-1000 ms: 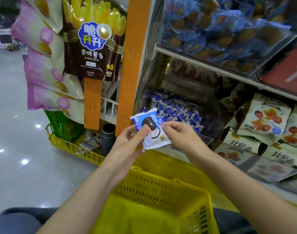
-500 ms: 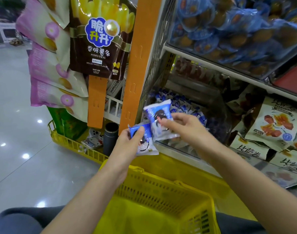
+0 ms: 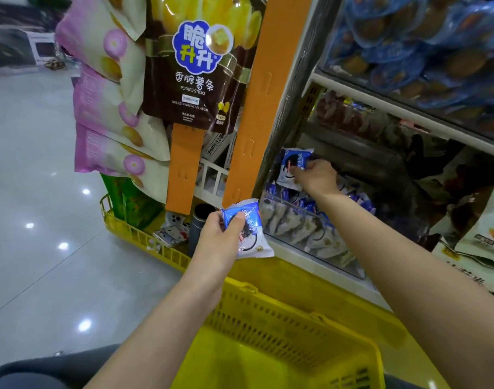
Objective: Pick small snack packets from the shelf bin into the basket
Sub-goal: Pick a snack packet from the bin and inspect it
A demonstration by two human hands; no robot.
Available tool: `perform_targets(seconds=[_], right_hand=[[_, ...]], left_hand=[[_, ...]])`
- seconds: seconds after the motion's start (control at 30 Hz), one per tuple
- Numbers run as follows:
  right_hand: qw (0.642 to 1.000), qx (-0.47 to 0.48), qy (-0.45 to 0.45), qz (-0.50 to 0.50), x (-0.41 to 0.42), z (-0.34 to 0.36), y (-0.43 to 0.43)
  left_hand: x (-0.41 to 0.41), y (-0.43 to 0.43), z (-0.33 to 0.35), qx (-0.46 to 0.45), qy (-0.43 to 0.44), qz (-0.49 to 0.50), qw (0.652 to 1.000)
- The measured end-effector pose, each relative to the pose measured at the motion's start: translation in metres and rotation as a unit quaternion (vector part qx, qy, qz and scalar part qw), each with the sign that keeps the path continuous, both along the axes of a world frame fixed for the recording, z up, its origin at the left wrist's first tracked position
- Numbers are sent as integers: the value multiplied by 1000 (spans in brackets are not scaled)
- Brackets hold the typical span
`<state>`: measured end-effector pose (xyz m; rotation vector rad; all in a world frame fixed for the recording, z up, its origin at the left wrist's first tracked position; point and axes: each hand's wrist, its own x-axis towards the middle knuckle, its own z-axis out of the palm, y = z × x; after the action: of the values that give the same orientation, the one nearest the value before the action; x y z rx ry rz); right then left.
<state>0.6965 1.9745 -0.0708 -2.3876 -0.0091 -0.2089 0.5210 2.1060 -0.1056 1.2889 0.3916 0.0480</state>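
My left hand (image 3: pixel 216 242) grips a small blue-and-white snack packet (image 3: pixel 250 230) in front of the shelf, above the far rim of the yellow basket (image 3: pixel 282 327). My right hand (image 3: pixel 317 176) reaches into the clear-fronted shelf bin (image 3: pixel 310 228) and pinches a second blue-and-white packet (image 3: pixel 292 167) above the pile of several like packets. No packets show in the part of the basket that is in view.
An orange shelf post (image 3: pixel 259 99) stands left of the bin, with hanging potato stick bags (image 3: pixel 195 68) and pink bags (image 3: pixel 105 108) beside it. A low yellow rack (image 3: pixel 139 237) sits on the floor. Blue wrapped snacks (image 3: pixel 425 49) fill the shelf above; other packs (image 3: pixel 490 226) lie right.
The two packets, held together a second ago, have been separated. My right hand has carried one up into the bin; my left hand stays low with the other.
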Motion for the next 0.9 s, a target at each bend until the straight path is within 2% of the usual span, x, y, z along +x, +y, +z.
perform_targets(seconds=[0.1,0.23,0.33,0.5,0.67,0.77,0.83,0.9], right_hand=[[998,-52,23,14,6,-6,-1],[996,-16,92,11,16,-1,-1],[986,-92,141,15,21,5,5],[987,-37,157,25,24,-2,21],[982,-94,156,40,22,-4,13],[988,-99,106,62,12,1,9],[993,-88,16,80,-4,6,6],[992,-35,-64,100,-31,12,3]], left_hand=[[0,4,0,0,-1,-2,1000],[0,4,-2,0,-3,-7,1000],[0,2,-1,-1,-4,-11,1000],[2,-3,1,-18,-5,-20,1000],[7,-4,0,-18,-8,-19,1000],[7,-6,0,-11,-14,-17,1000],[7,-7,-2,-6,-19,-15,1000],[7,-9,-3,5,-24,-16,1000]])
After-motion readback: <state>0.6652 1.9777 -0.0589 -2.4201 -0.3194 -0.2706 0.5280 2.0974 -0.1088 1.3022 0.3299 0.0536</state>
